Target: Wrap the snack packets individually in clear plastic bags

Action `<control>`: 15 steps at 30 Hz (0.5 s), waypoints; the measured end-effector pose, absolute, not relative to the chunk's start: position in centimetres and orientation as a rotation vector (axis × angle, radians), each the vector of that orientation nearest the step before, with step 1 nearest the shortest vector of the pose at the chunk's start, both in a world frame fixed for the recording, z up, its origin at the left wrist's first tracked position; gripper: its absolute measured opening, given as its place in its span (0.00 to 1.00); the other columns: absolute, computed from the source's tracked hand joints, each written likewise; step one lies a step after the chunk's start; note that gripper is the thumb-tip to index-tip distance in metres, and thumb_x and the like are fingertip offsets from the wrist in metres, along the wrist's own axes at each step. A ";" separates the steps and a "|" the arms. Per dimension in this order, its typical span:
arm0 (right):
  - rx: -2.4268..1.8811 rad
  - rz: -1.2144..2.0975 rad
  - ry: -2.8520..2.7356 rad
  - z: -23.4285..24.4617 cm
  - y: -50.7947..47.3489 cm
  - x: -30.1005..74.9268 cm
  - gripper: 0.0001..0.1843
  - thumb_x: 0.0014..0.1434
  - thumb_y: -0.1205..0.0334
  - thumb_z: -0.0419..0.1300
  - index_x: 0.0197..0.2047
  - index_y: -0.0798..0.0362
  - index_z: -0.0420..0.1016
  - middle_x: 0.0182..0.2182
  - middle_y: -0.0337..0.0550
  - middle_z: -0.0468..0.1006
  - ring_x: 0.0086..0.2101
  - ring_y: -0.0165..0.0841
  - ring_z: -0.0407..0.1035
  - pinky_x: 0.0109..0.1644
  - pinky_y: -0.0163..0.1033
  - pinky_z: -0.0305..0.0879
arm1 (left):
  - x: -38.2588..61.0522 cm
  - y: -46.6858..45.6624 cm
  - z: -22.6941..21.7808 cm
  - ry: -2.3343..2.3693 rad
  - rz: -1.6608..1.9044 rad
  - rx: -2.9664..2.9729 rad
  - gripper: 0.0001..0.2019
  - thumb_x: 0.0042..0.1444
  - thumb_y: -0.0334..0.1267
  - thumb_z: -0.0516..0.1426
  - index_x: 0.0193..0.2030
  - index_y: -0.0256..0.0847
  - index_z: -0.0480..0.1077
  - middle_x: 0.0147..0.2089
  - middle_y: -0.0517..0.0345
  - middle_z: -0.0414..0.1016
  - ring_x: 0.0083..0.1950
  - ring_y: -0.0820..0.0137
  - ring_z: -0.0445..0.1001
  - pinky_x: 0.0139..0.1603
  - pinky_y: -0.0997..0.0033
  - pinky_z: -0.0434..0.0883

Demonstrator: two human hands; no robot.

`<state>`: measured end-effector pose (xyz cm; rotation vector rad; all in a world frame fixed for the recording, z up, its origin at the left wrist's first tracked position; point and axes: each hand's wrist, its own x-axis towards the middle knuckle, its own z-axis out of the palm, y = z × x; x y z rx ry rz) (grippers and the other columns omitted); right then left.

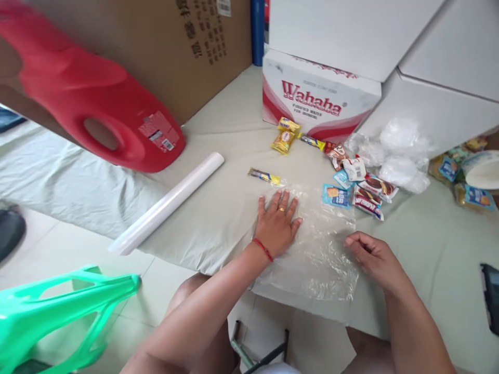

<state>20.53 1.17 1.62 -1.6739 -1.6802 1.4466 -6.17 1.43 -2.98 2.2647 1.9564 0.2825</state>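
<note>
My left hand [277, 222] lies flat with fingers spread on the left edge of a clear plastic bag [317, 249] that is laid out on the cloth-covered table [218, 208]. A ring and a red string bracelet show on that hand. My right hand [372, 255] rests at the bag's right edge with fingers curled, pinching the plastic. Several small snack packets [353, 184] lie just beyond the bag. One long yellow packet [264, 176] lies apart, near my left fingertips.
A white roll [167, 203] lies diagonally at left. A red jug [93, 98] leans on a brown carton [187, 47]. A Wahaha box [319, 96] and white boxes stand behind. Crumpled clear bags [397, 150], more snacks [473, 195] at right. Green stool [58, 311] on the floor.
</note>
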 end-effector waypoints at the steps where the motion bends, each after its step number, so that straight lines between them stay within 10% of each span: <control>1: -1.715 1.372 -1.620 1.9 1.8 20.6 0.25 0.61 0.34 0.59 0.35 0.51 0.73 0.20 0.32 0.57 0.21 0.27 0.51 0.25 0.34 0.49 | -6.2 1.4 -3.0 1.949 0.287 2.264 0.29 0.72 0.52 0.40 0.75 0.46 0.56 0.79 0.49 0.50 0.80 0.55 0.46 0.75 0.30 0.43; 15: -1.668 0.501 -2.778 4.3 21.1 16.2 0.16 0.62 0.68 0.56 0.49 0.58 0.82 0.45 0.50 0.83 0.40 0.35 0.74 0.44 0.37 0.62 | -6.7 1.2 -3.0 1.888 0.339 2.253 0.29 0.72 0.50 0.41 0.75 0.44 0.56 0.79 0.46 0.50 0.80 0.52 0.46 0.73 0.25 0.41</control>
